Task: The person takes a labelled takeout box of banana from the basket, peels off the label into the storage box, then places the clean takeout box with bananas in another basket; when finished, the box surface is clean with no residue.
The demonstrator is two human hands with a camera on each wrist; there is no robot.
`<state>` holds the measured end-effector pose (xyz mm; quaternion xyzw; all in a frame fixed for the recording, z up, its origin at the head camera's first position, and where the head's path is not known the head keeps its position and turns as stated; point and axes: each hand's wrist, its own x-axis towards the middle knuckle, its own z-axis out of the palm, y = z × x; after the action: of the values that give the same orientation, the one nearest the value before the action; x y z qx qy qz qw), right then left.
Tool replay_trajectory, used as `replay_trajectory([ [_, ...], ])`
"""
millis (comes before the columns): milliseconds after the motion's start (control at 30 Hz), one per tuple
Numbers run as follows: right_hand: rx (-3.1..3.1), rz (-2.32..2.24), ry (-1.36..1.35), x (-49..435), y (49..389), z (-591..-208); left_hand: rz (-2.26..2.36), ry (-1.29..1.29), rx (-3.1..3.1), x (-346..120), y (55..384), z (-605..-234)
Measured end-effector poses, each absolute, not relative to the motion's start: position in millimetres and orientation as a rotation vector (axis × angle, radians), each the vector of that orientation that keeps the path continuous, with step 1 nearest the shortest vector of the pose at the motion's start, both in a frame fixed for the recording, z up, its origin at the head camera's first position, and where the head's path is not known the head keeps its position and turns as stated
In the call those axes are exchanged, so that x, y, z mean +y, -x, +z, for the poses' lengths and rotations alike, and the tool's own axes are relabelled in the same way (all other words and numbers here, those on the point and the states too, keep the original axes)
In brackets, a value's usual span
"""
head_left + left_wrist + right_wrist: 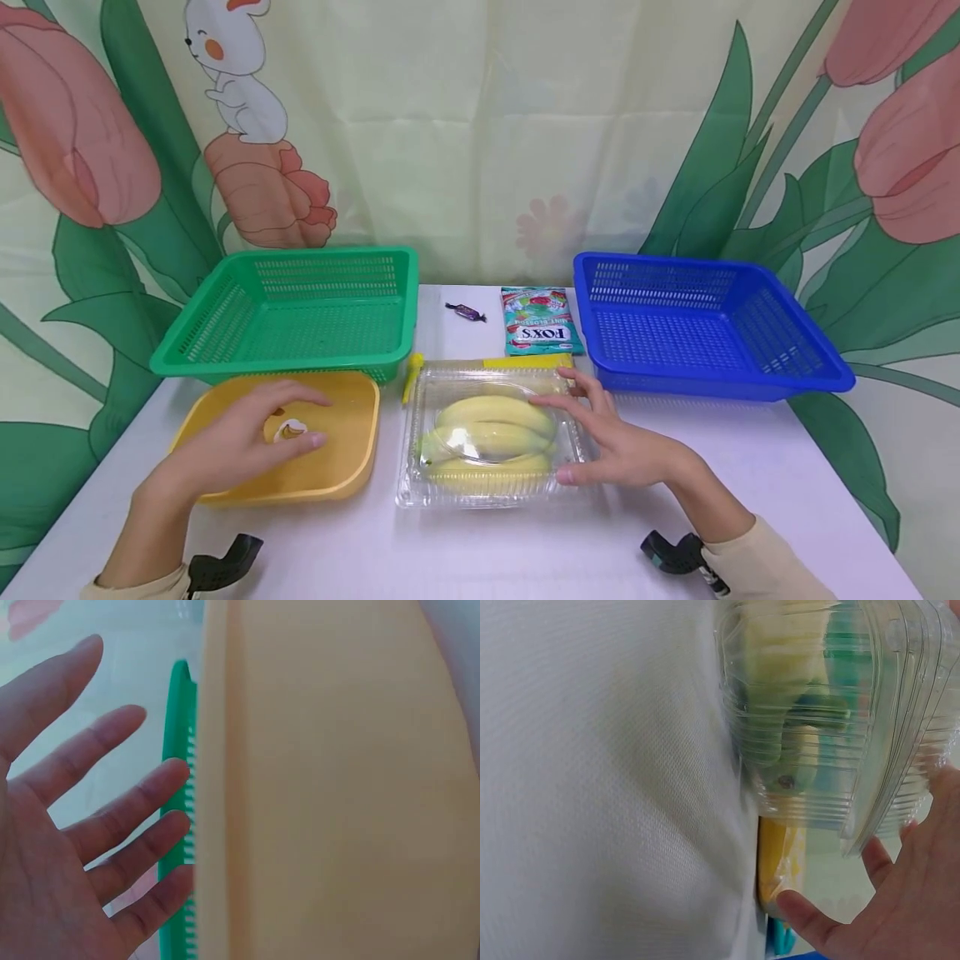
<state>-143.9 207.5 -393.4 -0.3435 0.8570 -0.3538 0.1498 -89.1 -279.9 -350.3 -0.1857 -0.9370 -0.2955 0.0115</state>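
Note:
A clear plastic clamshell box with several bananas inside sits at the middle of the table, its lid lying over them. At its right side is my right hand, fingers spread along the lid's edge and thumb near the front right corner; nothing is gripped. My left hand hovers over a yellow plastic tray, fingers extended and loosely apart. A round banana sticker shows on the tray between thumb and fingers. In the left wrist view the left palm is empty beside the tray's wall.
Behind the tray stands a green basket, and a blue basket is at the back right. A small purple wrapped candy and a teal Fox's candy bag lie between them. A yellow packet lies behind the clamshell.

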Motion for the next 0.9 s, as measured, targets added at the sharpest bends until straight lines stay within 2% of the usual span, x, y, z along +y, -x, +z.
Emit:
replay_trajectory([
  [400, 2.453, -1.026, 0.992, 205.8, 142.9, -395.8, -1.014, 0.642, -2.935, -253.2, 97.2, -348.3],
  [900, 2.472, -1.003, 0.993, 207.5, 145.2, -393.5, -1.118, 0.841, -2.882, -217.6, 110.8, -354.4],
])
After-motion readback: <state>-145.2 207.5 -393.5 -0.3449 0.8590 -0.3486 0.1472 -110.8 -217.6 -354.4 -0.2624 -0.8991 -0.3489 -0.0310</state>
